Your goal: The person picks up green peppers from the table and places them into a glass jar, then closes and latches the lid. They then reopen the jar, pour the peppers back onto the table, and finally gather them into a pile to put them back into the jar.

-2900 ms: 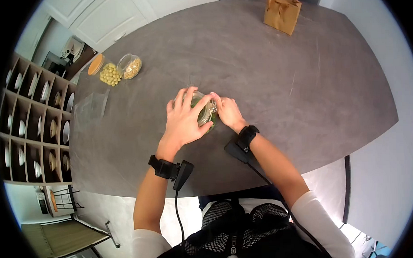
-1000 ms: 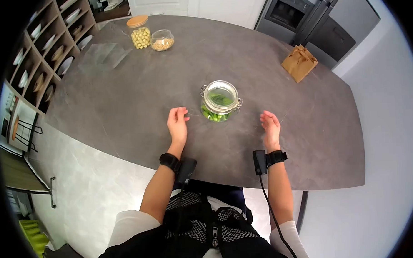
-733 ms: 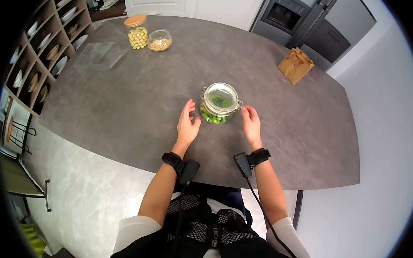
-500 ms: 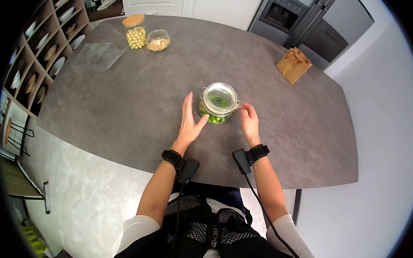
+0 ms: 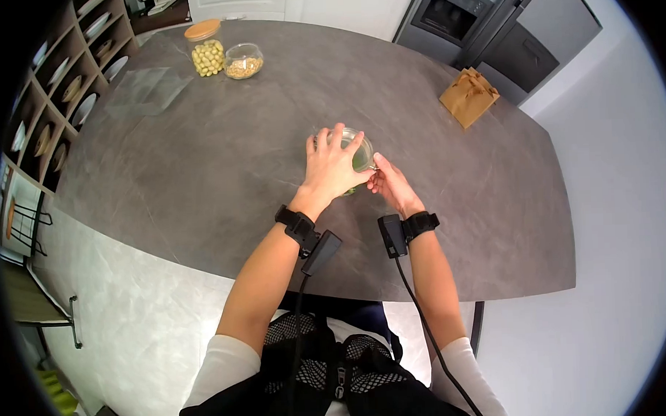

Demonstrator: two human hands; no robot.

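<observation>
A glass clamp jar (image 5: 360,157) with green contents stands on the grey table, largely covered by my hands. My left hand (image 5: 331,165) lies over its lid from the left, fingers spread and curled across the top, gripping it. At the jar's right side, my right hand (image 5: 391,184) has its thumb and fingers closed on the metal clasp (image 5: 375,167). Most of the green contents are hidden beneath my left hand.
On the grey table (image 5: 236,175), a lidded jar of pale yellow pieces (image 5: 208,58), a small glass bowl (image 5: 243,62) and a clear plastic sheet (image 5: 147,91) lie at the back left. A brown paper bag (image 5: 469,97) stands back right.
My left hand has moved from the jar's left side up onto its lid. My right hand has shifted slightly left, its fingers now closer around the clasp.
</observation>
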